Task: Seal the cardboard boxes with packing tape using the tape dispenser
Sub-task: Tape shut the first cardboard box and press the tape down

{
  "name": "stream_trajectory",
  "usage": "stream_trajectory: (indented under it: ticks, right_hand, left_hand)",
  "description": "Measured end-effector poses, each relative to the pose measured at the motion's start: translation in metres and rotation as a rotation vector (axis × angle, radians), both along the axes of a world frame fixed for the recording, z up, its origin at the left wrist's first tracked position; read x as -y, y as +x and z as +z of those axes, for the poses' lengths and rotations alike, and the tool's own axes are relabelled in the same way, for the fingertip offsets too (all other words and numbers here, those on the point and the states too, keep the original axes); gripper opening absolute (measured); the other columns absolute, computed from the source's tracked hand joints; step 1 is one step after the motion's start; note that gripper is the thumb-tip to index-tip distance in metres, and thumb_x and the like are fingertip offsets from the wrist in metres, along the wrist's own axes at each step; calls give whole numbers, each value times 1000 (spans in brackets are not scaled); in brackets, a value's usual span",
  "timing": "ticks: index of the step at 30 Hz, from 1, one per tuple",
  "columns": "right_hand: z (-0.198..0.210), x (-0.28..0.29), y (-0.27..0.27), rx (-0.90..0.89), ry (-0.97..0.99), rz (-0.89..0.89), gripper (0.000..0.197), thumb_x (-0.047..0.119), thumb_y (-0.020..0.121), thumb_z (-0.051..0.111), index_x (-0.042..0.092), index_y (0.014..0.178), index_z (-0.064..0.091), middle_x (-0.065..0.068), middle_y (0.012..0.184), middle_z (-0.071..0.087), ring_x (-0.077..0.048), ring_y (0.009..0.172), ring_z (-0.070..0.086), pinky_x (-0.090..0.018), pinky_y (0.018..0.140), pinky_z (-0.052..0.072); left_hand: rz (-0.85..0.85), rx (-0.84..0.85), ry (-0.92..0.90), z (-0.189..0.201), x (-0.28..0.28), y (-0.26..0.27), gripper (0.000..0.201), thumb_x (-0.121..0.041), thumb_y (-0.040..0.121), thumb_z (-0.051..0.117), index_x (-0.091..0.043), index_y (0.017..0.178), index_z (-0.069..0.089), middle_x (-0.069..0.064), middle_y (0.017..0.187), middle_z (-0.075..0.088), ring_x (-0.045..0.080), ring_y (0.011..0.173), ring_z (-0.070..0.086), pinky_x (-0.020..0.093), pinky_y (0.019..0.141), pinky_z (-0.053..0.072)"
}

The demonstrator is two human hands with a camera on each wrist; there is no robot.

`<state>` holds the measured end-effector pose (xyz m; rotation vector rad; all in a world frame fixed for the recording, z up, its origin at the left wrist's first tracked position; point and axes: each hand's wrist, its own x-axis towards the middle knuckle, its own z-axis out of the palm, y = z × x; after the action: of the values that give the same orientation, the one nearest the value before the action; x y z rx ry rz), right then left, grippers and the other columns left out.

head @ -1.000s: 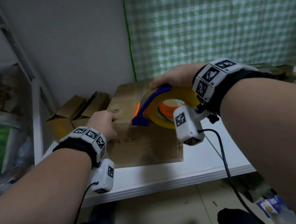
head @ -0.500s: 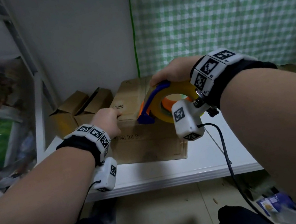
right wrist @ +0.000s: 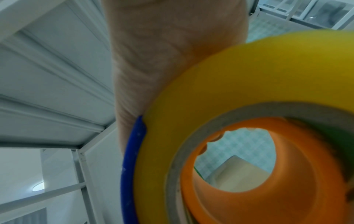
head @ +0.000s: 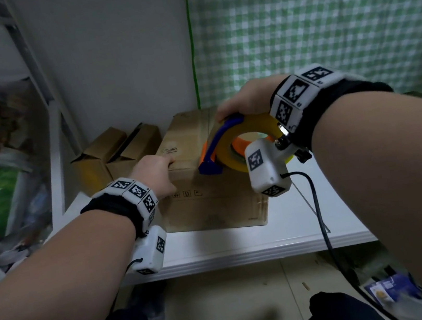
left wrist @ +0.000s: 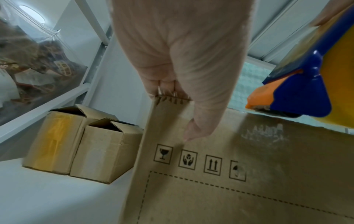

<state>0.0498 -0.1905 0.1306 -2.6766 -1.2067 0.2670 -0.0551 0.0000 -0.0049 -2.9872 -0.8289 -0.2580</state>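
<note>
Right hand (head: 246, 99) is wrapped over the tape dispenser (head: 232, 147), its blue nose down at the near top edge of the cardboard box (head: 211, 203) on the white shelf (head: 245, 248). Left hand (head: 156, 175) grips the box's front-left corner, thumb on the front face. 2 small boxes (left wrist: 80, 145) sit just left.

Head view looks down from above; wrist views close, low; all share cardboard box (head: 208, 187).

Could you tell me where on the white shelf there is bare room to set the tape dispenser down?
Bare shelf lies right of the large box, and along the front edge below it. The back left is crowded: two small boxes sit close against the large box, where the left hand grips its corner.
</note>
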Motion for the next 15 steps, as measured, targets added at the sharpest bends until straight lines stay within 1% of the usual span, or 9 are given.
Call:
stream_trajectory:
  ticks: [3, 4, 5, 6, 7, 8, 10, 12, 15]
  right_hand:
    - [-3, -2, 2, -36, 16, -24, 38, 50, 91, 50, 20, 68, 52, -3, 73, 50, -14, 65, 45, -25, 58, 36]
    - [-5, -3, 3, -40, 13, -23, 37, 50, 91, 50, 20, 70, 53, -3, 74, 50, -14, 66, 46, -26, 58, 36]
    - [-6, -3, 4, -37, 6, -20, 36, 51, 91, 50, 20, 72, 54, -4, 75, 51, -14, 66, 46, -27, 58, 35]
    - [-7, -3, 6, -41, 5, -25, 36, 52, 91, 49, 20, 76, 57, -4, 77, 51, -14, 67, 47, -27, 57, 34]
    - [-8, -4, 8, -50, 2, -33, 36, 54, 89, 50, 19, 81, 59, -5, 80, 53, -15, 68, 47, -28, 57, 34]
    - [-9, -4, 9, -57, 6, -39, 37, 55, 88, 50, 19, 84, 60, -5, 81, 54, -15, 69, 48, -28, 57, 33]
    - [-10, -4, 11, -74, 29, -58, 38, 54, 88, 52, 19, 76, 57, -4, 78, 53, -15, 68, 47, -28, 57, 34]
    - [-10, -3, 12, -82, 44, -74, 38, 54, 88, 52, 19, 71, 54, -3, 75, 52, -15, 66, 47, -26, 58, 35]
    - [-11, -3, 14, -86, 65, -99, 38, 56, 85, 56, 19, 73, 56, -3, 77, 54, -16, 68, 50, -27, 60, 38]
  left_hand:
    - [-7, -23, -1, -3, 1, 0, 74, -28, 70, 73, -22, 137, 42, 4, 113, 60, 19, 97, 58, 26, 72, 47]
    - [-10, -44, 11, -4, 3, 0, 77, -31, 70, 73, -20, 138, 39, 5, 119, 58, 20, 100, 57, 27, 74, 47]
    - [-3, -79, 34, -6, 5, 2, 80, -34, 71, 72, -16, 140, 36, 6, 129, 52, 22, 108, 55, 31, 82, 47]
    - [7, -116, 67, -6, 8, 4, 84, -37, 72, 71, -13, 142, 30, 7, 138, 44, 23, 118, 49, 35, 93, 43]
    - [15, -150, 96, -7, 10, 6, 89, -41, 73, 69, -11, 144, 25, 8, 145, 36, 25, 127, 42, 40, 104, 36]
    - [14, -175, 112, -5, 13, 9, 93, -44, 74, 68, -9, 146, 21, 9, 149, 30, 25, 134, 34, 43, 111, 29]
    - [-26, -207, 97, -3, 18, 16, 99, -45, 76, 67, -8, 149, 12, 11, 154, 19, 25, 141, 22, 45, 115, 20]
    - [-87, -219, 45, -2, 24, 25, 102, -43, 77, 68, -9, 150, 5, 10, 158, 10, 25, 145, 12, 45, 117, 16]
    - [-125, -193, -28, -5, 30, 32, 104, -41, 77, 70, -16, 152, 2, 5, 159, 4, 26, 146, 7, 48, 118, 10]
